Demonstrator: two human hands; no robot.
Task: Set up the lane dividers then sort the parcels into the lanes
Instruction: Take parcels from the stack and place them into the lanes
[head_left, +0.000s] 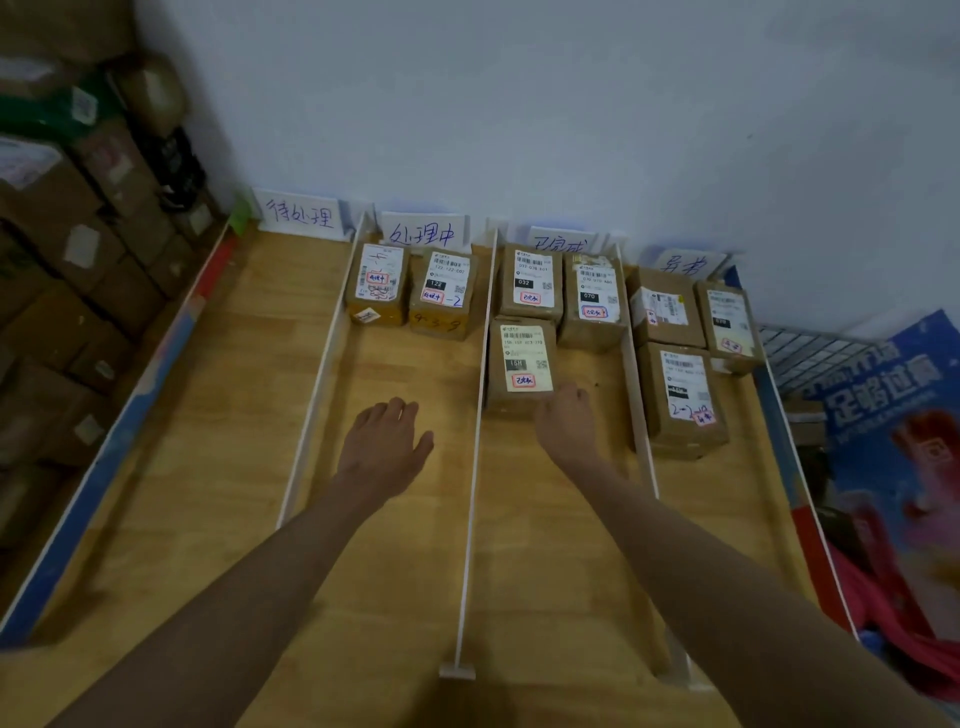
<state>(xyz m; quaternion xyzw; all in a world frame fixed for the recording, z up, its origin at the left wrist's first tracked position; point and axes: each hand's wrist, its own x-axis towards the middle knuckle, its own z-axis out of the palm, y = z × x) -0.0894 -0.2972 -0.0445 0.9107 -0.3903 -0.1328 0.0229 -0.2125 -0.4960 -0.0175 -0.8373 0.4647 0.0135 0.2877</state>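
Three white lane dividers (471, 467) split a wooden table (208, 467) into lanes, each headed by a handwritten sign at the wall. Two brown parcels (410, 291) stand in the second lane. Three sit in the third lane, the nearest one (522, 364) just ahead of my right hand (569, 421); whether its loosely curled fingers touch that parcel's near edge I cannot tell. Three more parcels (680, 395) occupy the fourth lane. My left hand (387, 447) hovers flat, fingers relaxed, over the second lane, holding nothing. The first lane holds no parcels.
Stacked cardboard boxes (67, 260) fill the left side beyond the table's blue edge board (104, 467). A blue and red poster (893, 441) and a wire rack (810, 353) stand on the right. A white wall backs the table.
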